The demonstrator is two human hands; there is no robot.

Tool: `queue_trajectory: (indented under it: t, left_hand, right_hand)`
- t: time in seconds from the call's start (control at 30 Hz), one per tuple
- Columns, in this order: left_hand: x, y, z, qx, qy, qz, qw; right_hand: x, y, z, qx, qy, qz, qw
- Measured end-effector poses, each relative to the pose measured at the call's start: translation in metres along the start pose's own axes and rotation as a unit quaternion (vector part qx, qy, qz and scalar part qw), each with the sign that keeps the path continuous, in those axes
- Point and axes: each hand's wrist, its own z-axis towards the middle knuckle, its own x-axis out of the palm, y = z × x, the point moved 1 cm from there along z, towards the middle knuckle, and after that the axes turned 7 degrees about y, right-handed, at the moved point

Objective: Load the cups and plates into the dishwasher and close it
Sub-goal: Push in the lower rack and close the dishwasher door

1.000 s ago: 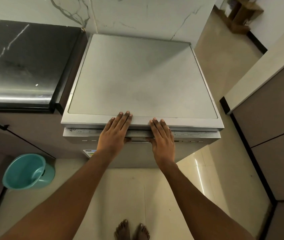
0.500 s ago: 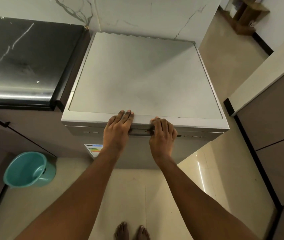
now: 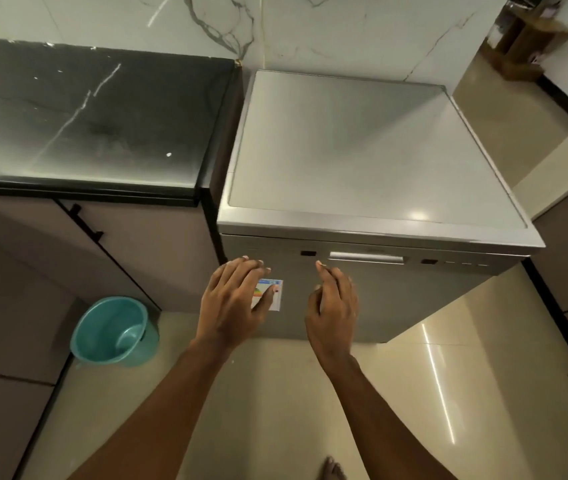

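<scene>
Left hand (image 3: 230, 306) over half-hidden sticker (image 3: 262, 287)

Body in frame: two arms and one foot (image 3: 331, 470), all bare.
Detail: left hand (image 3: 232, 306) and right hand (image 3: 333, 306) bare, nails short; left forearm (image 3: 158, 403) and right forearm (image 3: 379, 407) uncovered down to the bottom edge; only toes showing.

Marble wall (image 3: 310, 29), black counter (image 3: 85, 116), glossy floor (image 3: 449, 375)
</scene>
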Motion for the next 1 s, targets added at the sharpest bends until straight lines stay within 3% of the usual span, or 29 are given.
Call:
queue_trajectory:
  t: [0.13, 0.37, 0.8, 1.0]
  left_hand:
    - [-0.002, 0.053, -0.027, 0.027, 0.036, 0.009, 0.999]
    - [0.017, 0.109, -0.044, 0.057, 0.02, 0.003, 0.998]
    - [0.049, 0.138, -0.042, 0.063, 0.015, -0.004, 0.998]
    - [0.055, 0.14, -0.036, 0.064, 0.011, 0.001, 0.998]
  right_hand:
    - [0.045, 0.034, -0.027, -0.008, 0.002, -0.026, 1.0]
    - [0.112, 0.056, -0.025, -0.002, 0.073, -0.151, 0.986]
    - [0.153, 0.044, 0.001, 0.007, 0.096, -0.238, 0.966]
    - [0.154, 0.047, -0.001, 0.031, 0.056, -0.246, 0.967]
